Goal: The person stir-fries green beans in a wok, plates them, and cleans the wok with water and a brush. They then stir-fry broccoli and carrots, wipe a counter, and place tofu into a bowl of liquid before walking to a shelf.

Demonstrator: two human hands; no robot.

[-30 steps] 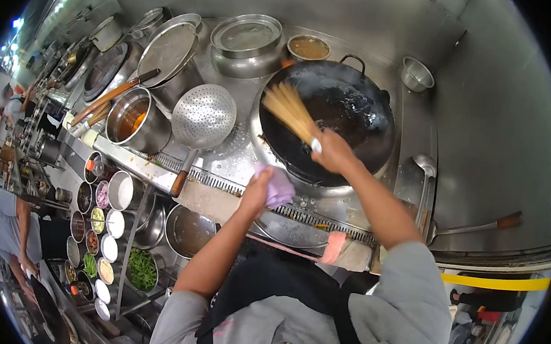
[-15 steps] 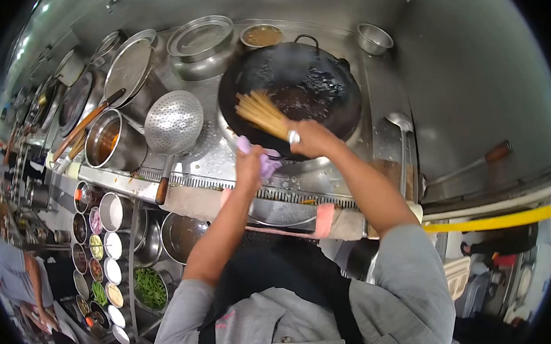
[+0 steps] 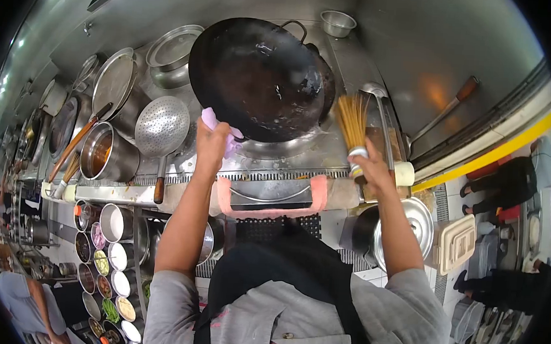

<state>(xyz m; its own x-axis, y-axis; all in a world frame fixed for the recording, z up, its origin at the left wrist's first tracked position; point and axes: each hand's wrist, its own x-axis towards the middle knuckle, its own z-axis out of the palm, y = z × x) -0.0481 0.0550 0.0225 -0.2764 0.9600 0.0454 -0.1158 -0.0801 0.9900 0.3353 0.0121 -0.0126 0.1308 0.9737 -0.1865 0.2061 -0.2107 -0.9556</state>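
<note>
My left hand (image 3: 211,146) is closed on a purple cloth (image 3: 233,145) at the near rim of a large black wok (image 3: 249,82). The wok handle under the cloth is hidden. Tilted and raised off the burner ring, the wok has a wet, shiny inside, with a little liquid near its right side. To the right of it, my right hand (image 3: 373,165) grips a bamboo wok brush (image 3: 352,121), bristles up, above the front of the stove. The brush is slightly blurred.
A perforated skimmer (image 3: 162,125) and a steel pot (image 3: 103,152) with orange contents lie left of the wok. A ladle (image 3: 383,118) rests at the right, a steel bowl (image 3: 338,23) behind. Ingredient tubs (image 3: 116,222) stand lower left, near another person (image 3: 31,302).
The wok has tilted and shifted up and left with my left hand. My right hand has carried the brush out of the wok to the right, turning its bristles upward.
</note>
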